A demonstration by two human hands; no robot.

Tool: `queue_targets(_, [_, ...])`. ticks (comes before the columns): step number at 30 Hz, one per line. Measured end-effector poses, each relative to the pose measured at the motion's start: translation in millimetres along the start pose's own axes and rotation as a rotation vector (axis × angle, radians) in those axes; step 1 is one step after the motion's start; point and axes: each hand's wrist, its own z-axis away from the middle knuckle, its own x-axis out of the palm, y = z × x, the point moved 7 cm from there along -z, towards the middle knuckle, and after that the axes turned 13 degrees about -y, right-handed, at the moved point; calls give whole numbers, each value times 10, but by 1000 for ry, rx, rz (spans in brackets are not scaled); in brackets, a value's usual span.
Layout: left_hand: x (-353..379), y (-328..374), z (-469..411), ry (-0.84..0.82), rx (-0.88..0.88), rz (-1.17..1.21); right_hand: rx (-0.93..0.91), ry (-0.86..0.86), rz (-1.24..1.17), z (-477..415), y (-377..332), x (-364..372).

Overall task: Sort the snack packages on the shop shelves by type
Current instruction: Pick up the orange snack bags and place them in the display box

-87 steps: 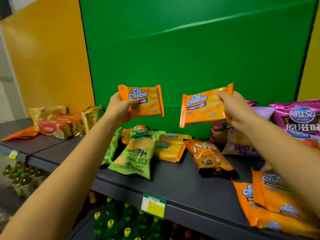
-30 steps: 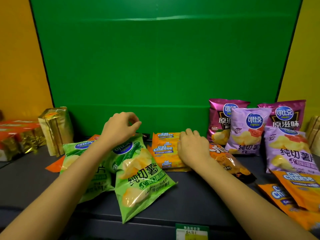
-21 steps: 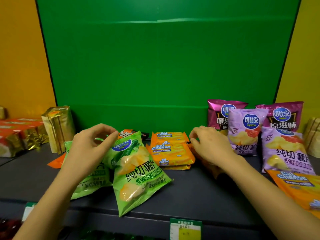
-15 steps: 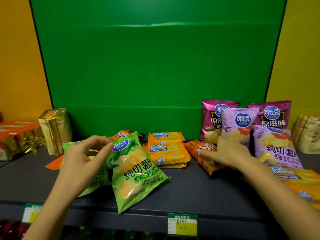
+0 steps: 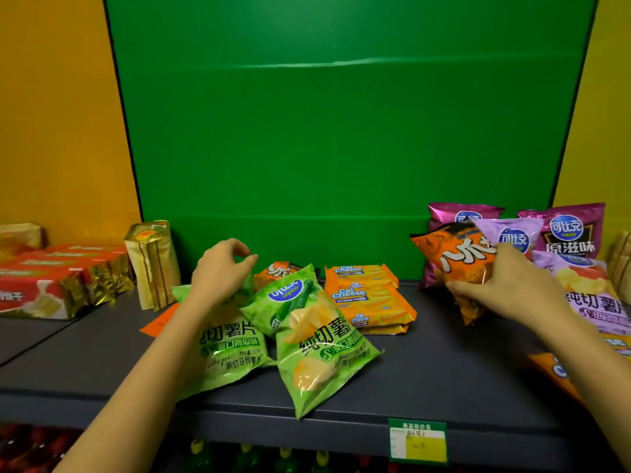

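My right hand (image 5: 512, 285) grips an orange snack bag (image 5: 457, 264), held tilted above the dark shelf (image 5: 444, 363) in front of the purple chip bags (image 5: 573, 233). My left hand (image 5: 218, 271) is curled on the top edge of the left green chip bag (image 5: 228, 349). A second green chip bag (image 5: 317, 339) lies partly over it. Behind them another orange snack bag (image 5: 276, 271) peeks out. A stack of orange Cal Cheese wafer packs (image 5: 365, 298) sits mid-shelf. Light purple chip bags (image 5: 597, 295) lie at the right.
A gold foil pack (image 5: 153, 264) stands at the left, next to red and gold boxes (image 5: 61, 281). A flat orange packet (image 5: 160, 322) lies under my left arm. More Cal Cheese packs (image 5: 560, 370) are at the right edge. A price tag (image 5: 418, 442) hangs on the shelf front, with bottles below.
Both hands set down their Cal Cheese packs on the stack. My right hand then took the orange snack bag and lifted it to the right. My left hand closed on the left green bag.
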Motion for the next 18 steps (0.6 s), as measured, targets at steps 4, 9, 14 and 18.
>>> queue_targets(4, [424, -34, -574, -355, -164, -261, -4, 48, -17, 72, -46, -11])
queue_targets(9, [978, -56, -606, -1000, -384, -159, 1, 76, -68, 58, -52, 106])
queue_targets(14, [1189, -160, -661, -1068, -434, -36, -26, 89, -118, 23, -73, 159])
queue_targets(18, [905, -77, -1010, -534, -254, -70, -39, 125, -153, -33, -108, 207])
